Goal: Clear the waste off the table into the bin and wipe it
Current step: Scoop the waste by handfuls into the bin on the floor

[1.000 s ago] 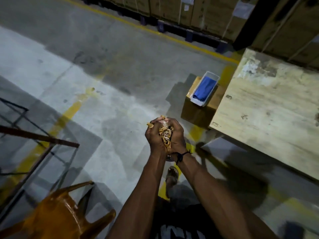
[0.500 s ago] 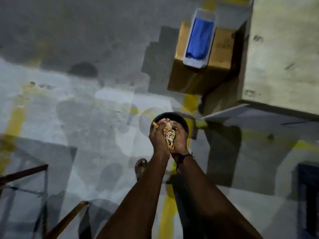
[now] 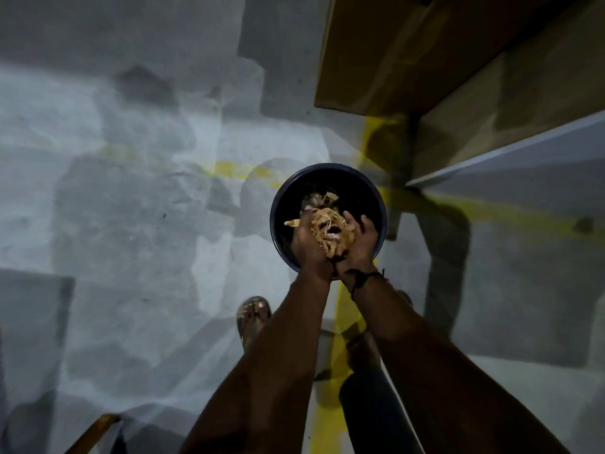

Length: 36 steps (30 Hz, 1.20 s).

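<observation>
The person stood over a round dark bin [image 3: 328, 178] on the grey concrete floor [image 3: 131, 191], both arms reaching out and down from the near edge of the view. The two hands were brought together above the bin's open mouth, cupped side by side around a tangled clump of tan waste [image 3: 329, 229]. The left hand [image 3: 307, 244] curled round the left side of the clump, with one stiff strip sticking out past its knuckles to the left. The right hand [image 3: 360, 239] cradled the right side, its fingers [image 3: 352, 221] more loosely spread and pointing away toward the far rim. A dark cord bracelet [image 3: 361, 278] sat on the right wrist.

A few pale scraps [image 3: 324, 198] showed inside the bin, just beyond the fingertips; whether they lay at the bottom or were in the air I could not tell, as the inside was very dark.

A worn yellow floor line [image 3: 337, 322] ran under the arms and past the bin. A sandalled foot [image 3: 252, 317] was planted to the left of that line, near the bin. To the far right stood a brown cardboard box [image 3: 376, 60], and beside it, further right, the table [image 3: 523, 93] reached over the floor, its pale edge catching the light.
</observation>
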Tool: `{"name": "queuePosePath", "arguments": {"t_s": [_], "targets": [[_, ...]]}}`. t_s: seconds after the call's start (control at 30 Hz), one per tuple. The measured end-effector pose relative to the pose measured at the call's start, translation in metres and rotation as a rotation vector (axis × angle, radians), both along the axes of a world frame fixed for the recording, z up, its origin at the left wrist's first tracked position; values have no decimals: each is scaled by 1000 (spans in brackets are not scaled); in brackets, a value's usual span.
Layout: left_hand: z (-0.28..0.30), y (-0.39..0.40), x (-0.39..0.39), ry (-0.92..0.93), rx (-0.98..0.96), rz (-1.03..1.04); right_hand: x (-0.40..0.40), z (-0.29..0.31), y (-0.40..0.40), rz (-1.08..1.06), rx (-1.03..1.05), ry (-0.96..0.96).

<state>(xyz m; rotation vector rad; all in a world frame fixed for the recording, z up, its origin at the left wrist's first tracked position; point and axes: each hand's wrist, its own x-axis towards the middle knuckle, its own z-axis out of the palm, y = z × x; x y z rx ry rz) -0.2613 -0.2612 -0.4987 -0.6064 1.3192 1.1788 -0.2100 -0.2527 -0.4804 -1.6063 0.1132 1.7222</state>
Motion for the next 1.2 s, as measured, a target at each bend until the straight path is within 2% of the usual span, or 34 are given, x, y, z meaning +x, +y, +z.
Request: {"name": "queuePosePath", "arguments": {"t_s": [0.1,0.2,0.3,0.5,0.67,0.83,1.0,1.2], "targets": [[-4,-1,-2,-107,62,-29,4,-8,6,-113,-48,51],[7,1,-7,-176,91,-34,6,-1,4,-101,-85,-1],[23,2,-11,-127,35,-11,9,15,5,-43,-112,-62],[82,11,-18,26,-14,-107,14,58,10,-36,-114,-54],[145,4,-25,25,-1,-205,20,120,1,-90,-77,0],[255,10,-19,90,139,-303,30,228,0,-182,23,111],[392,15,0,112,233,-409,57,364,-5,-231,166,220],[544,15,65,143,387,-523,126,521,-12,-250,304,149]]}}
